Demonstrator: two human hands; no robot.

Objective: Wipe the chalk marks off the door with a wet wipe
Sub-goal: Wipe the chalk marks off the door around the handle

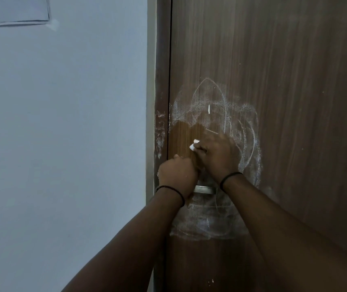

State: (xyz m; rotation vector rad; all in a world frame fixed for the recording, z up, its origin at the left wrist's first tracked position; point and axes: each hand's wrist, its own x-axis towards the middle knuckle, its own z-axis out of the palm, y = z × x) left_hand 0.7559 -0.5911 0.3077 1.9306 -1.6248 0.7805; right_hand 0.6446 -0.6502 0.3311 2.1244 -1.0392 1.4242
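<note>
A brown wooden door fills the right half of the view. White chalk marks smear its middle, above and below the metal handle. My right hand grips a bunched white wet wipe... pressed against the door beside a darker wet patch that is free of chalk. My left hand is curled just below and left of it, over the handle; what it holds is hidden.
The brown door frame runs down the door's left edge, with chalk smudges on it. A pale blue wall lies to the left, with a panel outline at the top left.
</note>
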